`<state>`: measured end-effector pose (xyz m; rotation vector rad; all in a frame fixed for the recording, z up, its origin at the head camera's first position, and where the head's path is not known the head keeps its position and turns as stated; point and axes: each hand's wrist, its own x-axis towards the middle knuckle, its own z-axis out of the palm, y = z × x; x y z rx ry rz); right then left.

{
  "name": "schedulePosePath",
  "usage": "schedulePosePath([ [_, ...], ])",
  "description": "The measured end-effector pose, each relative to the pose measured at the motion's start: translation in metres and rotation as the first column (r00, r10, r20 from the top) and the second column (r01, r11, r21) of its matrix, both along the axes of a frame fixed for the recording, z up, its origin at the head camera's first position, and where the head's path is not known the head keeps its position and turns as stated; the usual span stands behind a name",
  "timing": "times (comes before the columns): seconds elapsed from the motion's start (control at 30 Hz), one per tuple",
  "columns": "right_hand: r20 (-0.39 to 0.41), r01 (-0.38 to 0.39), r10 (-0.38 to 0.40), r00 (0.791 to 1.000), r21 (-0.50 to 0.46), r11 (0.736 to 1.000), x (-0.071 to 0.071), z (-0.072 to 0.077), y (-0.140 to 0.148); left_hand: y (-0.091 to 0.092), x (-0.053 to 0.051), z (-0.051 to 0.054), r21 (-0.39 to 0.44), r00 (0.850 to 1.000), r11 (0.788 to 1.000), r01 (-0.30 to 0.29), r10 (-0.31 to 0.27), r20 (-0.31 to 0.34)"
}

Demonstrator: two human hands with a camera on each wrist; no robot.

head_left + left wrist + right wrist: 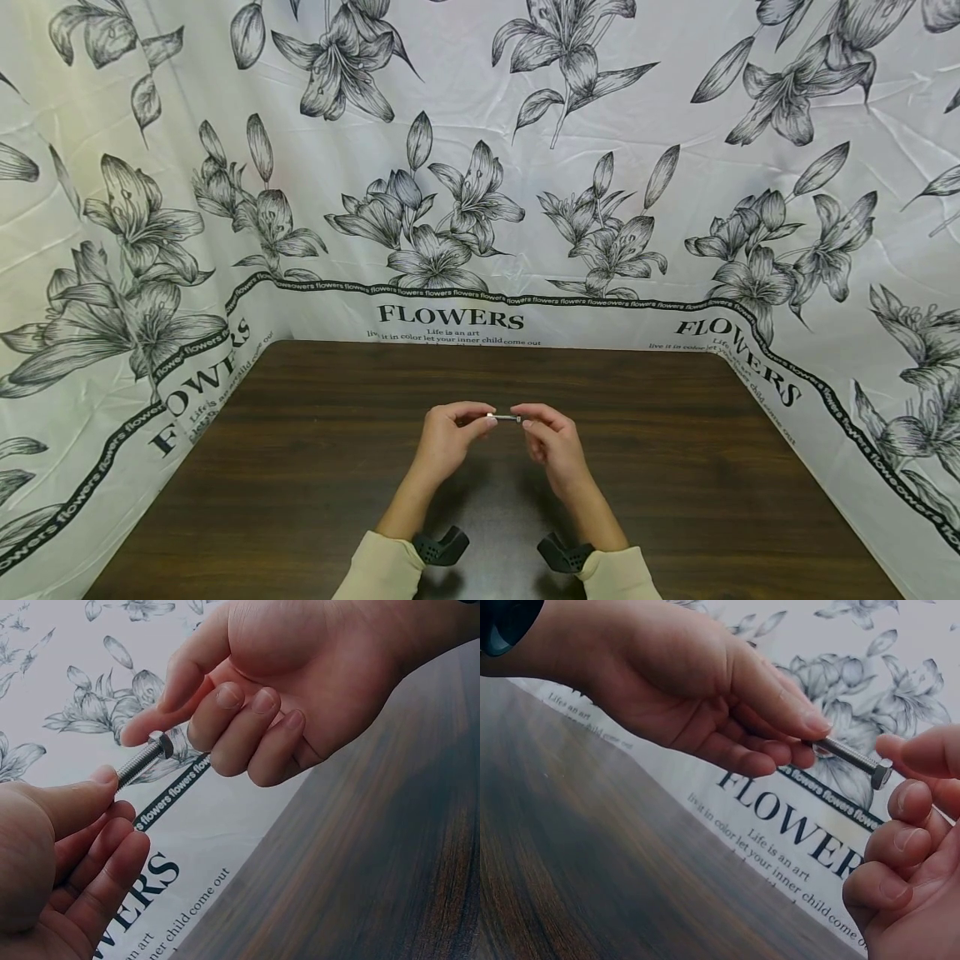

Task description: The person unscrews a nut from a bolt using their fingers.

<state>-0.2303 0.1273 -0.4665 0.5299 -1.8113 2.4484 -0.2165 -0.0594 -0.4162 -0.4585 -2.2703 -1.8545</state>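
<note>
A silver hex-head bolt [142, 763] is held in the air above the tabletop, its hex head toward my right hand. My left hand [444, 442] pinches the threaded end between thumb and fingers; the fingertips hide that end. My right hand [553, 446] is at the head end of the bolt, its thumb and index finger apart on either side, with the other fingers curled toward the palm. In the right wrist view the bolt head [881, 774] shows uncovered close to the right fingertips; whether they touch it is hard to tell.
Beneath both hands lies a dark brown wood-grain table [300, 467]. White cloth [465, 225] printed with black flowers and lettering hangs around its back and sides. Each wrist carries a black strapped device [441, 547] next to a cream sleeve [381, 568].
</note>
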Motion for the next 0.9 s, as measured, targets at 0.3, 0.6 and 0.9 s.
schedulePosePath([
  [0.3,0.160,0.171,-0.188,0.969,0.111,0.979,-0.002,-0.002,-0.002,0.001,0.000,0.000,0.014,1.000,1.000,-0.010,0.010,0.008],
  [0.6,0.239,0.188,-0.236,0.942,0.208,0.960,0.001,0.004,-0.004,0.002,0.000,-0.001,-0.003,1.000,1.000,-0.021,0.021,-0.019],
  [0.9,0.223,0.153,-0.205,0.953,0.231,0.961,-0.001,0.000,-0.005,0.000,-0.022,-0.036,-0.024,1.000,1.000,-0.014,0.013,-0.027],
])
